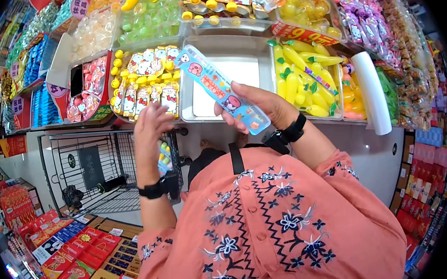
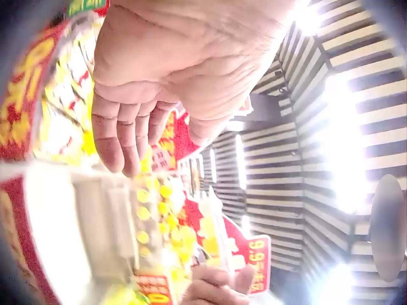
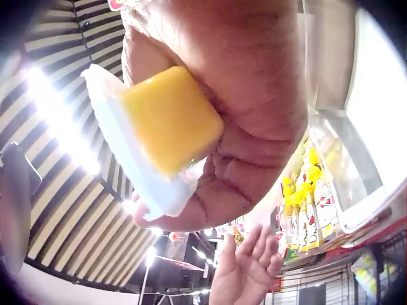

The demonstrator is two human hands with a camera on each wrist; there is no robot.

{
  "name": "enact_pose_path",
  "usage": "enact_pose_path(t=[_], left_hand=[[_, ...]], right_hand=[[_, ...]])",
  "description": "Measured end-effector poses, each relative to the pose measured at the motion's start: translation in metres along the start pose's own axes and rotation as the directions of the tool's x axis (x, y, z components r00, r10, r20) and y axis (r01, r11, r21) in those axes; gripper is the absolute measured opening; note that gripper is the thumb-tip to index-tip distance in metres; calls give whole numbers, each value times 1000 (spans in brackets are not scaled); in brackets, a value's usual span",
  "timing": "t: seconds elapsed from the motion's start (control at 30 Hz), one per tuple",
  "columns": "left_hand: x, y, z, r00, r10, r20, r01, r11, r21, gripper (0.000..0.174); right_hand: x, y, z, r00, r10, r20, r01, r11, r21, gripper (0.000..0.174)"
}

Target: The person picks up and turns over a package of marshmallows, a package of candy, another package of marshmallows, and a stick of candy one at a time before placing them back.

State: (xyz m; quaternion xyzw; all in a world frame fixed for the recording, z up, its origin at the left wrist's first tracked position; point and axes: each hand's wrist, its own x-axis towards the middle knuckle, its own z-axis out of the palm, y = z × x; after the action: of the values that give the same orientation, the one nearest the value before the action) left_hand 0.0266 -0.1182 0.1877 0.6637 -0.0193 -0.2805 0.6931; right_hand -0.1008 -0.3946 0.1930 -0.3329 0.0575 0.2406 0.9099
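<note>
My right hand point(image 1: 257, 101) grips one end of a long blue jelly cup strip pack point(image 1: 203, 77) with cartoon faces printed on its lid. The right wrist view shows the pack's underside, where a square yellow-orange cup point(image 3: 172, 121) bulges below the pale lid, with fingers curled round it. The pack slants over a clear-walled bin point(image 1: 194, 113) with a white bottom. Holding nothing, my left hand point(image 1: 149, 129) hovers in front of the Hello Kitty packets point(image 1: 149, 98); its fingers are extended and slightly bent in the left wrist view.
A wire shopping cart point(image 1: 94, 170) stands below on the left, with a colourful pack point(image 1: 165, 154) near my left wrist. Banana-shaped yellow sweets point(image 1: 294, 76) fill the bin to the right. Beside them hangs a white plastic roll point(image 1: 371, 94). Boxed goods point(image 1: 85, 250) lie low at left.
</note>
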Motion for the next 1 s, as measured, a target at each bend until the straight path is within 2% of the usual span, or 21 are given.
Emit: enact_pose_path(t=[0.07,0.17,0.23,0.33,0.43,0.47,0.57,0.6,0.73,1.0], left_hand=[[9,15,49,991,51,125,-39,994,-100,50],[21,22,92,944,110,311,10,933,-359,46],[22,21,109,941,120,316,-11,945,-326,40],[21,12,123,954,132,269,-60,964,-258,33],[17,6,130,979,121,165,-78,967,-242,26],[18,2,129,986,114,122,-83,968,-237,25],[19,-4,124,994,106,17,-97,961,-260,23],[18,-3,122,994,105,-16,-106,956,-274,23],[8,2,121,994,101,47,-89,972,-219,26],[16,10,125,988,102,119,-72,969,-235,27]], right_hand=[[-11,-5,3,999,-7,46,3,997,80,66],[-24,-2,-12,992,20,122,-34,992,120,71],[-36,-3,-15,991,34,128,-50,991,125,74],[-43,5,-37,970,39,242,-84,980,182,76],[-53,2,-40,998,7,61,-16,989,146,77],[-53,1,-49,989,-26,147,6,990,137,76],[-68,3,-60,993,-106,-57,109,992,61,72],[-74,2,-64,988,-131,-82,139,985,100,61],[-83,6,-75,976,-181,-123,190,979,71,49],[-80,5,-67,968,-202,-149,208,978,23,45]])
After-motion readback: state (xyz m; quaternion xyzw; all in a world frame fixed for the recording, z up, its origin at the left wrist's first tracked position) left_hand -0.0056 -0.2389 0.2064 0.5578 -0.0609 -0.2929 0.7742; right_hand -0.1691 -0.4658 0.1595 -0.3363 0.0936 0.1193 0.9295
